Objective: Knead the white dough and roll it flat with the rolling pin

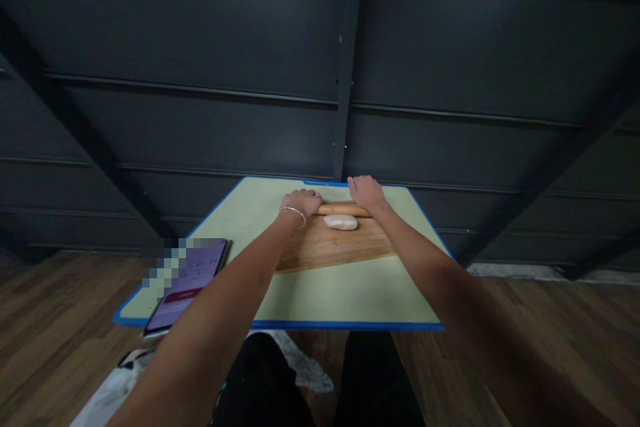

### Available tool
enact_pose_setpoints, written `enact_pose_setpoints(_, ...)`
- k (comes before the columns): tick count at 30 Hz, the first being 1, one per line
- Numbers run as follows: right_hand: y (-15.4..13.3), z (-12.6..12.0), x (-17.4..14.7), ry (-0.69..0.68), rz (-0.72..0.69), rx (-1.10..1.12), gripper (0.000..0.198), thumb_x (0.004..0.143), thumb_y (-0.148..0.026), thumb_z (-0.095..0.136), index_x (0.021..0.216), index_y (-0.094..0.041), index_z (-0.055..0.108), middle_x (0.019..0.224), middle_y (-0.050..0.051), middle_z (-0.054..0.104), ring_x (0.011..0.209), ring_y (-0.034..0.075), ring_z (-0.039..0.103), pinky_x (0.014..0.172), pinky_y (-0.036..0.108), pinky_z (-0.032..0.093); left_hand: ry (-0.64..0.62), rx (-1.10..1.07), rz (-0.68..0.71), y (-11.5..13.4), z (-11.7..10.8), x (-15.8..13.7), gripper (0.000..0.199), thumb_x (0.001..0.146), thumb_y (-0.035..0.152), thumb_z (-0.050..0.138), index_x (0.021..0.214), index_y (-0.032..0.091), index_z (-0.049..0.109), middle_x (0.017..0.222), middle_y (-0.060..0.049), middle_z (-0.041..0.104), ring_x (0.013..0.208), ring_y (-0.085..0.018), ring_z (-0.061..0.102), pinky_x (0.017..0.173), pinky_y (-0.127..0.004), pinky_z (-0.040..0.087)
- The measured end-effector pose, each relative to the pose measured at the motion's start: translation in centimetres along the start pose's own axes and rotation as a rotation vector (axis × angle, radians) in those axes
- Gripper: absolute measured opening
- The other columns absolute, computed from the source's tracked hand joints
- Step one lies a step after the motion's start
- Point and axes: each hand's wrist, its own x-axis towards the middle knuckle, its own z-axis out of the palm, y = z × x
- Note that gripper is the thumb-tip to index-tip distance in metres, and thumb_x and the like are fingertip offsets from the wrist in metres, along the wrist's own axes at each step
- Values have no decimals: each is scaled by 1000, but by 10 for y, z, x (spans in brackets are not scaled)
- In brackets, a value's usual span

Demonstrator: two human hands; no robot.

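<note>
On the pale green, blue-edged table point(350, 293) lies my brown wooden board point(330, 247). My left hand point(300, 201) and right hand point(367, 192) press palms-down on the wooden rolling pin point(343, 209), just behind the oval white dough point(341, 221).

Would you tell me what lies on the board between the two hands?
In the head view, the rolling pin spans between the left hand and right hand, with the dough piece just in front.

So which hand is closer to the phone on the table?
Left. The left hand rests on the rolling pin's left end, on the same side of the table as the phone. The right hand presses the pin's right end, farther away.
</note>
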Motion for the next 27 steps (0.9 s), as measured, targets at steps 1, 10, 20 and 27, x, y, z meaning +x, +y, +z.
enact_pose_setpoints(1, -1, 0, -1, -2, 5, -8, 60, 117, -40, 29, 120, -9, 81, 121, 25, 78, 115, 30, 75, 97, 33, 53, -5, 25, -8, 2, -1, -2, 42, 108, 33, 39, 123, 20, 76, 135, -18, 72, 125, -31, 67, 104, -41, 50)
enact_pose_setpoints(10, -9, 23, -34, 60, 114, -74, 57, 116, -39, 30, 123, -11, 79, 125, 25, 75, 118, 34, 72, 96, 41, 54, -14, 110, -49, 12, -8, -23, 48, 108, 30, 31, 132, 18, 71, 135, -19, 72, 122, -32, 68, 95, -41, 53)
enact_pose_setpoints(20, 12, 13, -44, -110, -307, -158, 49, 117, -37, 29, 137, -22, 71, 140, 13, 72, 127, 27, 65, 104, 37, 47, 115, 72, -112, 16, -2, -41, 62, 111, 42, 24, 123, 14, 77, 125, -21, 76, 116, -34, 69, 96, -45, 52)
enact_pose_setpoints(27, 28, 11, -47, -143, -448, -41, 55, 115, -59, 35, 124, -22, 76, 133, 10, 76, 123, 25, 66, 101, 32, 42, 112, 32, 67, 9, -9, -49, 62, 107, 67, 34, 131, 28, 75, 141, -13, 72, 134, -32, 60, 111, -45, 42)
